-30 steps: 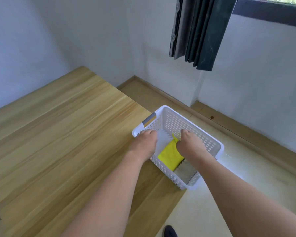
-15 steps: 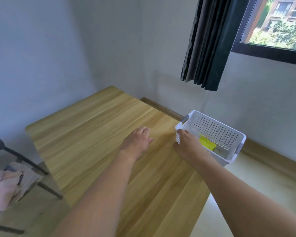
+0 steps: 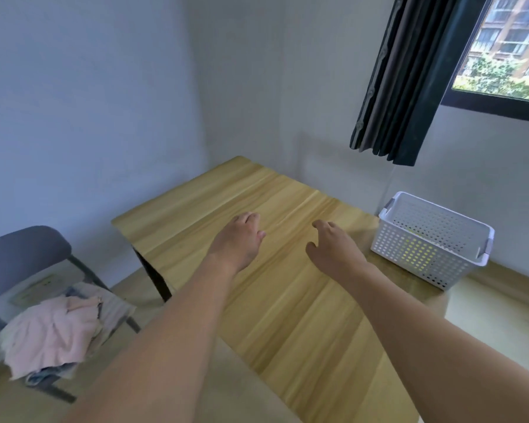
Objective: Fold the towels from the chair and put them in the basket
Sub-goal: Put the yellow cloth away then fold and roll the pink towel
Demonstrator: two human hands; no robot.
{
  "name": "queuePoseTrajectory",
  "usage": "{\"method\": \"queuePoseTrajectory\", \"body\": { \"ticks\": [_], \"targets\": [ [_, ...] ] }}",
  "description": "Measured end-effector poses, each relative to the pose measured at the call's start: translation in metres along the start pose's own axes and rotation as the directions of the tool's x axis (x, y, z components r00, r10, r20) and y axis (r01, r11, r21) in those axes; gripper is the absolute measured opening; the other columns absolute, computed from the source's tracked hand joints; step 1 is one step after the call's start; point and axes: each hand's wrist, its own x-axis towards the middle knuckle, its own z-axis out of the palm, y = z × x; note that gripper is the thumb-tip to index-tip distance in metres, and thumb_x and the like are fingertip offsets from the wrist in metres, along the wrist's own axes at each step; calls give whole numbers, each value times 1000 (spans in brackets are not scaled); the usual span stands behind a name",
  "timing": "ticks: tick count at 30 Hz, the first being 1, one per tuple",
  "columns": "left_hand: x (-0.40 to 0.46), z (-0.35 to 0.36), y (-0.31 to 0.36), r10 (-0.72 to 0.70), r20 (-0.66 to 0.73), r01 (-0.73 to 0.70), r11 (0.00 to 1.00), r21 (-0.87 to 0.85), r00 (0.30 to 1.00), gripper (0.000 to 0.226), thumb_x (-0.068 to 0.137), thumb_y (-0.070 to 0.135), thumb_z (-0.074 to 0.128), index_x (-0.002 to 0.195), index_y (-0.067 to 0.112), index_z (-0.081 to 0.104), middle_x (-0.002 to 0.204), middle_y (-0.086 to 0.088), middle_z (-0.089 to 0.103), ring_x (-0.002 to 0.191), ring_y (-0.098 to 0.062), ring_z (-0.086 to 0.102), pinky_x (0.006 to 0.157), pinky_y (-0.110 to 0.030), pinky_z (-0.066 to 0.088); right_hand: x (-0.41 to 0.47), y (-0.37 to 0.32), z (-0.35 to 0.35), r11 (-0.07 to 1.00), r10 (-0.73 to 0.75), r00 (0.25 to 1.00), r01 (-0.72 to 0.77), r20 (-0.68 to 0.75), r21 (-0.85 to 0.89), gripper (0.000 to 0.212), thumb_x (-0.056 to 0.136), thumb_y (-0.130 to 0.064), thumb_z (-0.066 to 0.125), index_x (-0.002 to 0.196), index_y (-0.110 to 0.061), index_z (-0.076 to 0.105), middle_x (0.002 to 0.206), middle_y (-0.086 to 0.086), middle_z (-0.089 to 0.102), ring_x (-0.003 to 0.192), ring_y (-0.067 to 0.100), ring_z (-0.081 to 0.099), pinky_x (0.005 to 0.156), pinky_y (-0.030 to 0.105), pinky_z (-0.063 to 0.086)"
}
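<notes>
A white perforated basket [image 3: 428, 239] stands on the right end of the wooden table [image 3: 287, 288]. A yellow towel [image 3: 416, 251] shows through its side holes. At lower left a grey chair [image 3: 22, 251] carries a heap of unfolded towels [image 3: 52, 331], pink on top with bluish cloth beneath. My left hand [image 3: 239, 239] and my right hand [image 3: 333, 248] hover over the middle of the table, fingers loosely relaxed, holding nothing. Both are apart from the basket and the chair.
White walls meet in the corner behind the table. A dark curtain [image 3: 409, 80] hangs beside a window [image 3: 507, 50] at upper right. A pale floor [image 3: 495, 325] lies around the table, and a black table leg [image 3: 153, 276] stands near the chair.
Both hands have left the basket and the yellow towel lying in it and moved left over the table. The view has swung left, bringing the chair with its towels into sight.
</notes>
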Motion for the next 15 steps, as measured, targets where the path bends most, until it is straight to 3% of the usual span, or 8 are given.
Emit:
{"method": "queuePoseTrajectory", "body": {
  "ticks": [5, 10, 15],
  "targets": [
    [-39, -38, -70, -26, -17, 25, 1000, -16, 1000, 49, 102, 28, 37, 145, 5, 32, 152, -13, 33, 140, -25, 30, 112, -35, 27, -19, -66, 22, 1000, -11, 1000, 11, 8, -4, 49, 94, -19, 45, 140, -8, 37, 139, 9, 45, 125, 28, 45, 95, 33, 40],
    [-82, -59, -146, -77, -30, 75, 996, -42, 997, 51, 103, 31, 35, 147, 7, 28, 153, -11, 31, 142, -23, 27, 113, -34, 26, -24, -140, 60, 999, -33, 999, 32, 36, 18, 50, 93, -18, 44, 142, -10, 35, 141, 7, 42, 122, 27, 48, 82, 29, 37],
    [-103, -87, -245, -75, -27, 74, 997, -35, 997, 49, 103, 30, 34, 147, 7, 30, 152, -10, 33, 141, -23, 28, 112, -33, 27, -23, -243, 110, 999, -39, 999, 38, 31, 33, 53, 93, -17, 45, 144, -10, 34, 142, 8, 42, 125, 28, 46, 93, 33, 41]
  ]
}}
